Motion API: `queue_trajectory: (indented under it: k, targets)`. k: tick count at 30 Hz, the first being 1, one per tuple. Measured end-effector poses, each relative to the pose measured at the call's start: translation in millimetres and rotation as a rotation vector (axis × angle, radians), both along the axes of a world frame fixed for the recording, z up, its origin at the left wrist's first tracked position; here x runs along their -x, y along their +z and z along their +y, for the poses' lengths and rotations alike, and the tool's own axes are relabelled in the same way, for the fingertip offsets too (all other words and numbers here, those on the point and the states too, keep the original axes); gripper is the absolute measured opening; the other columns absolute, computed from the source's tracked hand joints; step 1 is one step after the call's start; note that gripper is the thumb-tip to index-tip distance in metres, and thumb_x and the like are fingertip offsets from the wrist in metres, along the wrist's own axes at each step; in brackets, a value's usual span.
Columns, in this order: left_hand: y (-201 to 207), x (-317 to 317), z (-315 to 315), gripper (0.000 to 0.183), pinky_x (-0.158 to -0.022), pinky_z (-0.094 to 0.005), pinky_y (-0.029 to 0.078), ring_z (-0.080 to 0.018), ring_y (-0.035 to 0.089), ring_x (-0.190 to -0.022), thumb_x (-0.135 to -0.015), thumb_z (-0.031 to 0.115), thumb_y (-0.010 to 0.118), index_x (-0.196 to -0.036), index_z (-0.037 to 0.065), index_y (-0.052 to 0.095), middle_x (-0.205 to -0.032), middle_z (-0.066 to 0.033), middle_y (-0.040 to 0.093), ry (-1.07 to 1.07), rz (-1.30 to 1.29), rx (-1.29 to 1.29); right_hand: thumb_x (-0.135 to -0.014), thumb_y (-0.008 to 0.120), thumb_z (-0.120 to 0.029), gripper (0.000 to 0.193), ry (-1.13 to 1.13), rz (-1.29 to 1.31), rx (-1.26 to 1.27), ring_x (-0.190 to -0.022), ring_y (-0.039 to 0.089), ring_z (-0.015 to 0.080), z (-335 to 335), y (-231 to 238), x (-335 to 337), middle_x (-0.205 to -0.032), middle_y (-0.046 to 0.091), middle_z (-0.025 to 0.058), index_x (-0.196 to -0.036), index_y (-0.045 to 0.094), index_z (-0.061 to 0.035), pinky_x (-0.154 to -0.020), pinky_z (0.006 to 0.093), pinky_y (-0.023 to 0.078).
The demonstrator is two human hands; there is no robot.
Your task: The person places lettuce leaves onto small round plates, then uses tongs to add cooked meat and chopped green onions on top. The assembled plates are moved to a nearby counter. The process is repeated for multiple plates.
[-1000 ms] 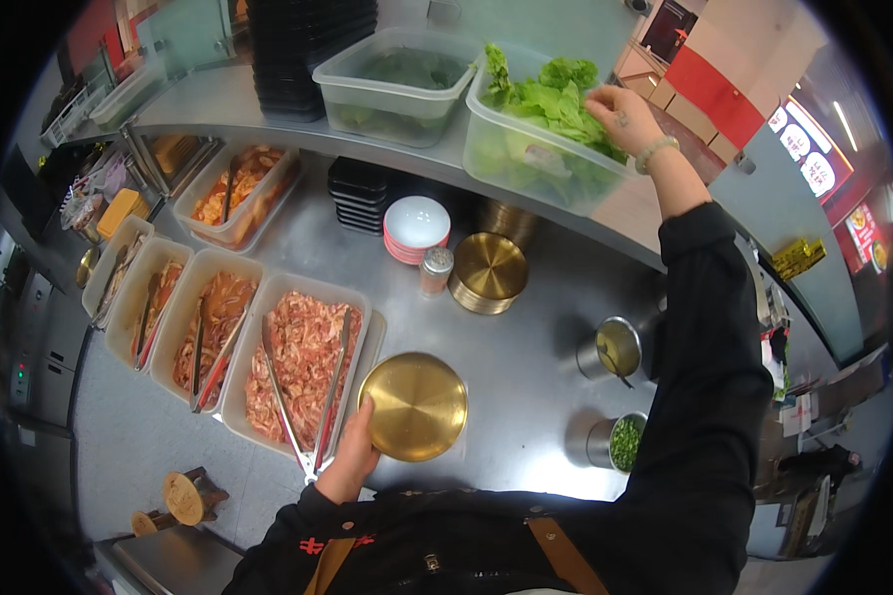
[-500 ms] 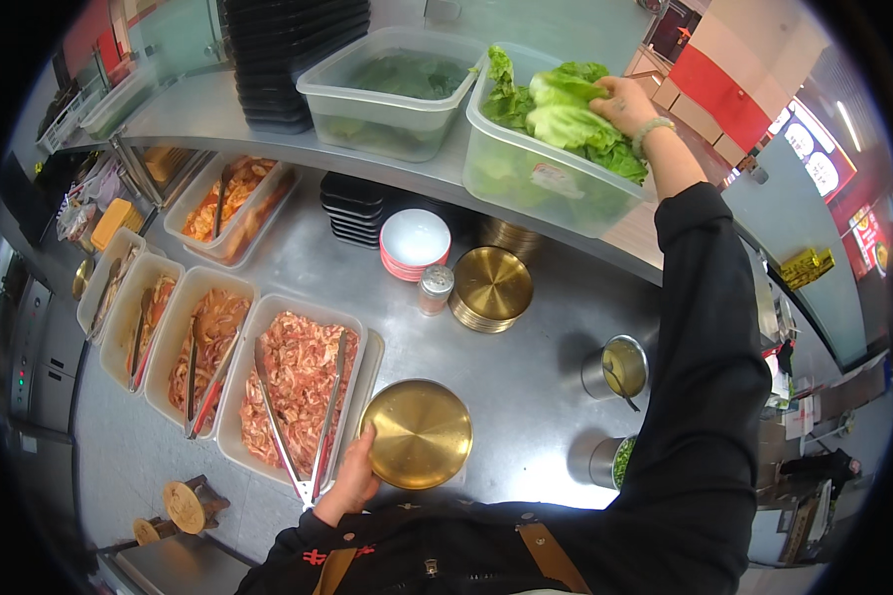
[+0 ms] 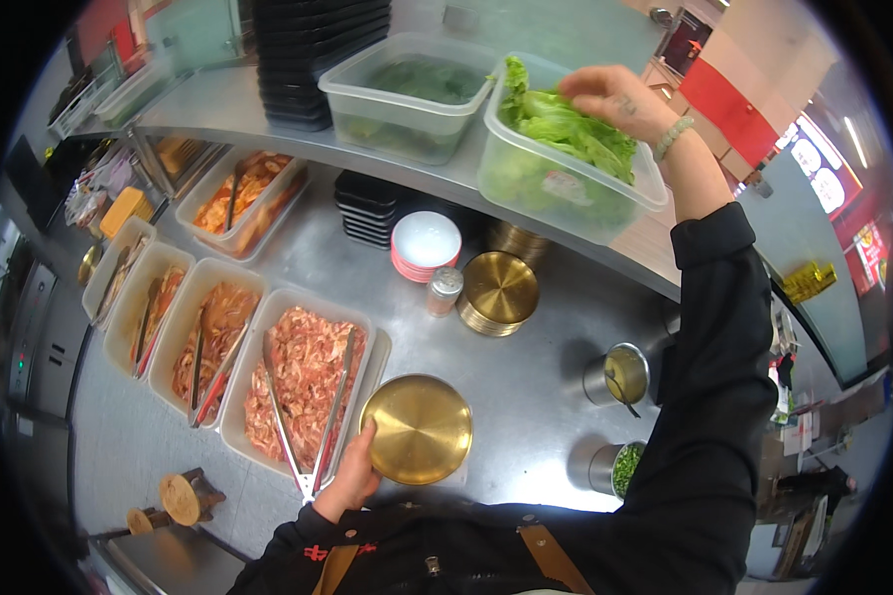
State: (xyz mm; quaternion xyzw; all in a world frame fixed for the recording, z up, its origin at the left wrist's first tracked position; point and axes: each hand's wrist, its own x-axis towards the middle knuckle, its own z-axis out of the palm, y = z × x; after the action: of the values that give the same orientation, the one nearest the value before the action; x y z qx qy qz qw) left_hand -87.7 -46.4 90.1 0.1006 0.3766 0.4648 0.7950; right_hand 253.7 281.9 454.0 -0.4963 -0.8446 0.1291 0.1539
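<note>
Head view: left hand grips flat gold plate; right hand pinches lettuce.

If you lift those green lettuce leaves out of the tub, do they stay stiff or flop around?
Probably floppy: the lettuce leaves under the right hand look thin and ruffled, already curling over the clear tub. Likely very light too, piled loosely above the rim. They may tear easily if tugged.
</note>
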Motion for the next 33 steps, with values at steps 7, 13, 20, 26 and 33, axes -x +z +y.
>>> queue_trajectory:
  k: [7, 13, 20, 26, 33]
  targets:
    - [16.2, -13.1, -23.0, 0.053, -0.096, -0.0365, 0.043, -0.0194, 0.053, -0.113, -0.095, 0.045, 0.042, -0.126, 0.003, 0.047, -0.125, -0.0113, 0.053, -0.006, 0.035, -0.058, -0.069, 0.068, -0.006, 0.047, 0.31, -0.15, 0.316, -0.097, 0.055, 0.0145, 19.2, -61.3, 19.7, -0.107, 0.061, 0.0054, -0.115, 0.057, -0.0025, -0.087, 0.0303, 0.044]
    - [28.9, -18.0, -66.3, 0.051, -0.093, -0.0345, 0.044, -0.0188, 0.054, -0.11, -0.096, 0.043, 0.039, -0.125, 0.001, 0.047, -0.122, -0.0114, 0.054, 0.204, 0.003, -0.095, -0.069, 0.065, -0.006, 0.046, 0.004, 0.003, 0.056, -0.086, 0.056, 0.0156, 71.5, -91.8, 7.5, -0.1, 0.059, 0.006, -0.114, 0.055, -0.0015, -0.077, 0.0275, 0.046]
    - [42.1, -25.0, -141.3, 0.051, -0.091, -0.034, 0.047, -0.0191, 0.055, -0.109, -0.096, 0.041, 0.04, -0.128, 0.001, 0.044, -0.124, -0.0124, 0.053, 0.433, 0.036, -0.117, -0.076, 0.063, -0.01, 0.039, 0.117, 0.224, -0.109, -0.082, 0.056, 0.0143, 66.9, -120.3, 37.3, -0.098, 0.06, 0.0055, -0.113, 0.056, -0.0017, -0.074, 0.0266, 0.046]
    - [37.5, -18.8, -166.6, 0.052, -0.091, -0.0341, 0.045, -0.018, 0.054, -0.109, -0.095, 0.042, 0.044, -0.129, 0.002, 0.043, -0.124, -0.0106, 0.053, 0.526, 0.039, -0.151, -0.081, 0.062, -0.014, 0.033, 0.173, 0.602, -0.349, -0.079, 0.057, 0.0131, -30.7, -84.6, 95.5, -0.096, 0.061, 0.005, -0.112, 0.057, -0.0019, -0.071, 0.0259, 0.046]
    - [54.4, -8.9, -154.2, 0.056, -0.101, -0.0414, 0.038, -0.028, 0.046, -0.121, -0.096, 0.041, 0.038, -0.136, 0.003, 0.033, -0.136, -0.0134, 0.042, 0.521, -0.073, -0.2, -0.088, 0.06, -0.018, 0.028, 0.569, 0.894, -0.066, -0.075, 0.057, 0.0118, -210.7, -48.7, 143.1, -0.094, 0.062, 0.0044, -0.11, 0.058, -0.0021, -0.068, 0.025, 0.047]
